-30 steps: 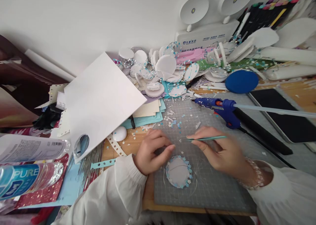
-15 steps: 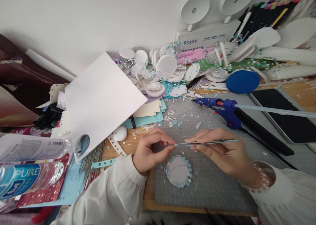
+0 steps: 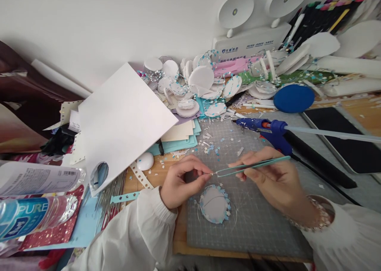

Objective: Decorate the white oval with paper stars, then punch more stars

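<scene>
My right hand (image 3: 269, 179) grips teal tweezers (image 3: 253, 166), whose tips point left and stand slightly apart. Thumb and forefinger of my left hand (image 3: 186, 179) are pinched together just left of those tips. A tiny pale bit shows at the left fingertips, too small to name. Below both hands a white foam disc (image 3: 214, 205) lies on the grey cutting mat (image 3: 253, 231). Small blue and white paper flowers ring its edge, and a thin clear loop of wire or line surrounds it.
A blue glue gun (image 3: 268, 130) with a long glue stick lies behind my right hand, near a phone (image 3: 348, 140). White foam discs (image 3: 201, 77) are heaped along the wall. At left are a white foam board (image 3: 125, 124) and a water bottle (image 3: 35, 215).
The tweezers' tips have parted and shifted slightly right, away from my left fingertips. My right hand has tilted a little; my left hand has barely moved.
</scene>
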### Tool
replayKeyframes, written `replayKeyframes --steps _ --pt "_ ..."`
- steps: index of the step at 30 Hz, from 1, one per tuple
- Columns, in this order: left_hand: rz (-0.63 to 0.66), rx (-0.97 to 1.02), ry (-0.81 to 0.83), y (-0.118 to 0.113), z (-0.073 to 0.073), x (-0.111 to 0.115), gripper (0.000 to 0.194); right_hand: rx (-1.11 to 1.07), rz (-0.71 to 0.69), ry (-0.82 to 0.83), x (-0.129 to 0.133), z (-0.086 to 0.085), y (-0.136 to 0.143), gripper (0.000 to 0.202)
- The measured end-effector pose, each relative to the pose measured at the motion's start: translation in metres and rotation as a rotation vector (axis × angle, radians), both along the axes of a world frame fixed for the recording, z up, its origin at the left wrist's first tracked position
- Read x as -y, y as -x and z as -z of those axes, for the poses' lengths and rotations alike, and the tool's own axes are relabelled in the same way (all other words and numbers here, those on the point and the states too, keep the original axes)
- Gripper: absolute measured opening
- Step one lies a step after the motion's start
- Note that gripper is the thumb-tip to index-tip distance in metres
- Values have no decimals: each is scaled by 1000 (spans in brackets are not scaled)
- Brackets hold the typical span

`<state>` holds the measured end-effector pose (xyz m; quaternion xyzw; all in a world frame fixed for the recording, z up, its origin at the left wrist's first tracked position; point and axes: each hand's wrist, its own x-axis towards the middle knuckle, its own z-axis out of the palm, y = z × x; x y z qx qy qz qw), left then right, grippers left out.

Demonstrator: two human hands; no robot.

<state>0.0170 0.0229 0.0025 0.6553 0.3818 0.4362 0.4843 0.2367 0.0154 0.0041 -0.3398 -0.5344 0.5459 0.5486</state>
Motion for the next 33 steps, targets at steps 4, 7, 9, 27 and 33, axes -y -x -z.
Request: replayKeyframes --steps 4,7,9,27,33 --pt "-7 -3 -8 -1 1 -1 7 -108 77 68 -6 -2 0 7" --pt "-21 -13 1 -1 2 -1 9 -98 114 79 -7 -3 0 6" --pt "-25 -17 4 -1 3 -1 11 -38 71 41 -5 -2 0 7" --pt "10 -20 -5 -1 2 0 13 98 22 -46 -2 -1 1 10" --pt "90 -111 -29 0 1 -2 17 77 97 -66 -4 1 -5 9"
